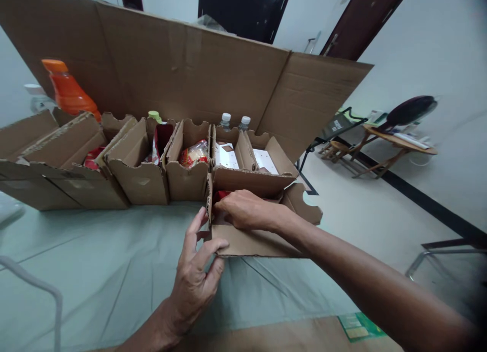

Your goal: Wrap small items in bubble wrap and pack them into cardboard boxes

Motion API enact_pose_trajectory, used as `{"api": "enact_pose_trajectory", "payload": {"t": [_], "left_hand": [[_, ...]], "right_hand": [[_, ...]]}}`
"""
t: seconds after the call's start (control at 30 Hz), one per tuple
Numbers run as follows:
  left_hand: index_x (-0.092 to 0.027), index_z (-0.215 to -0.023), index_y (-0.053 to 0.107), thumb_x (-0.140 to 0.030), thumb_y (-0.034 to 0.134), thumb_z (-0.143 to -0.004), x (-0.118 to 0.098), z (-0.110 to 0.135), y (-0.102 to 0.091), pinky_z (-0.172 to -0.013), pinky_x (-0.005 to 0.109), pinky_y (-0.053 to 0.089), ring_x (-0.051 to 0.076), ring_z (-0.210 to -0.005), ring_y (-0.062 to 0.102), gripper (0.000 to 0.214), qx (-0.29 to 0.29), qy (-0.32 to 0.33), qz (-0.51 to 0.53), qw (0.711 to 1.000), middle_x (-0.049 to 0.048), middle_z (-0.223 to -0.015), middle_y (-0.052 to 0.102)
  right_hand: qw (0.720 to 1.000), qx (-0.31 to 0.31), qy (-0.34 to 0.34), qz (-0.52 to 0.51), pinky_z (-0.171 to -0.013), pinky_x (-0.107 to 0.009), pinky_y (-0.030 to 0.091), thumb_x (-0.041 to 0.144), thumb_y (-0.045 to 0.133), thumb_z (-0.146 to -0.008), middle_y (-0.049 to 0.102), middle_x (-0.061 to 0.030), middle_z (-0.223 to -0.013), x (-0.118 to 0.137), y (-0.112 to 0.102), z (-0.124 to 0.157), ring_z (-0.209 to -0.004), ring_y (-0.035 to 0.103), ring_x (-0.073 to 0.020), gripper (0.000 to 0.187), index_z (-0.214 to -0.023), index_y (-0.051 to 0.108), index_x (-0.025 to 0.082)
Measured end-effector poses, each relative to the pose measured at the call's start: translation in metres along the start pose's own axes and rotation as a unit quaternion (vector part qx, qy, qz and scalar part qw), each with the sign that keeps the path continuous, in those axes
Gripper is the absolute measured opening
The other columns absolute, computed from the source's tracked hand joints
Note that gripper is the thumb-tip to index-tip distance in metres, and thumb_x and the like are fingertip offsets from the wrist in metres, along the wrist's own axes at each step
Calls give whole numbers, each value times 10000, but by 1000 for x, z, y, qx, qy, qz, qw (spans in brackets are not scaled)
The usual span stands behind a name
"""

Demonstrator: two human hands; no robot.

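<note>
A cardboard box point(262, 240) lies turned sideways in front of the row of boxes, its long wall towards me. Against its near left corner is my left hand point(200, 263), thumb on the near wall and fingers along the short end, gripping the corner. My right hand point(245, 210) reaches down inside this box, fingers curled together near its left end. Just behind the knuckles shows a red packet point(221, 195), mostly covered. The right fingertips are hidden, so what they hold cannot be made out.
Several cardboard bins stand in a row behind, one with a red snack packet point(194, 153) and two with white boxes point(226, 155). An orange bottle point(70, 91) and clear bottles point(225, 120) stand before a tall cardboard screen point(182, 63). Green cloth point(148, 250) covers the table.
</note>
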State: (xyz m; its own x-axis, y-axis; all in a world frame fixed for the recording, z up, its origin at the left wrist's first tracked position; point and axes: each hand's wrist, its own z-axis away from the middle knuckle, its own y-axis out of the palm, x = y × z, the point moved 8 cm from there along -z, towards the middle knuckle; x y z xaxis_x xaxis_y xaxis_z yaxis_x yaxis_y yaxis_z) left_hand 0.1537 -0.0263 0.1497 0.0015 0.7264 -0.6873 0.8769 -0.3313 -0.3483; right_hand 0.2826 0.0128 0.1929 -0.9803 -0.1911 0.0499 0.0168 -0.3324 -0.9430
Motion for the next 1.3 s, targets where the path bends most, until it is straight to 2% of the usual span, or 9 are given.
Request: {"api": "enact_pose_trajectory", "payload": {"t": [0.37, 0.5, 0.63, 0.73, 0.8, 0.93, 1.07, 1.17, 1.3], "left_hand": [[-238, -1088, 643, -81, 553, -913, 1, -1, 0, -1011, 433, 529, 295, -1364, 501, 252, -5, -8, 12, 1000, 113, -1589, 332], [-265, -1183, 622, -117, 571, -934, -1, -3, -4, -1030, 436, 520, 280, -1349, 512, 294, -19, -1, -6, 1000, 108, -1589, 333], [-296, -1427, 463, -189, 597, -937, 6, -2, -10, -1071, 474, 490, 280, -1354, 503, 519, -54, -30, -12, 998, 128, -1577, 362], [-313, -1524, 336, -257, 605, -937, 25, 3, -6, -1075, 479, 486, 288, -1384, 470, 648, -57, -107, 40, 992, 126, -1593, 355], [-322, -1556, 268, -294, 598, -941, 41, 7, 3, -1091, 485, 471, 286, -1404, 453, 698, -30, -173, 90, 980, 123, -1600, 351], [-278, -1567, 228, -318, 590, -923, 59, 7, 26, -1115, 498, 445, 286, -1435, 420, 740, 32, -258, 180, 949, 139, -1595, 363], [-204, -1493, 365, -278, 595, -871, 52, -8, 42, -1102, 481, 455, 278, -1354, 517, 667, 72, -244, 217, 942, 154, -1466, 524], [-217, -1495, 380, -259, 601, -853, 43, 0, 39, -1087, 469, 470, 271, -1316, 555, 680, 68, -228, 202, 950, 140, -1437, 561], [-224, -1418, 511, -348, 628, -873, 38, 56, 6, -1059, 456, 497, 292, -1287, 583, 571, 59, -218, 149, 963, 136, -1341, 635]], "right_hand": [[998, -31, 12, -43, -685, -274, 411, 173, 652, -863, 776, -67, -973, -17, 9, 4, -874, 700, -226, 219, -1068, 728, 194], [982, -165, 33, -90, -852, -353, 496, 236, 635, -905, 769, -69, -1103, -25, -17, 40, -993, 704, -249, 259, -1147, 723, 214], [857, -471, 157, -136, -998, -443, 506, 287, 617, -925, 761, -51, -1122, -46, -34, 150, -1069, 695, -245, 181, -1050, 743, 250], [701, -637, 271, -171, -1030, -464, 499, 285, 670, -900, 757, -62, -1101, -60, 12, 238, -1073, 697, -248, 117, -978, 738, 234], [641, -655, 337, -215, -996, -474, 515, 328, 680, -885, 754, -80, -1093, -70, 59, 265, -1057, 698, -260, 170, -1002, 733, 216], [710, -507, 337, -352, -867, -429, 567, 426, 696, -841, 680, -136, -1280, -88, 124, 217, -1105, 670, -273, 511, -1295, 612, 207], [730, -464, 257, -431, -849, -389, 574, 462, 693, -807, 663, -142, -1288, -90, 125, 159, -1096, 652, -258, 551, -1265, 580, 177], [709, -493, 268, -428, -710, -333, 574, 455, 684, -799, 734, -93, -1053, -78, 127, 163, -875, 678, -224, 423, -1111, 628, 174], [712, -496, 325, -376, -426, -271, 426, 452, 663, -820, 651, -12, -619, -31, 162, 199, -475, 518, -160, 256, -742, 648, 209]]}}
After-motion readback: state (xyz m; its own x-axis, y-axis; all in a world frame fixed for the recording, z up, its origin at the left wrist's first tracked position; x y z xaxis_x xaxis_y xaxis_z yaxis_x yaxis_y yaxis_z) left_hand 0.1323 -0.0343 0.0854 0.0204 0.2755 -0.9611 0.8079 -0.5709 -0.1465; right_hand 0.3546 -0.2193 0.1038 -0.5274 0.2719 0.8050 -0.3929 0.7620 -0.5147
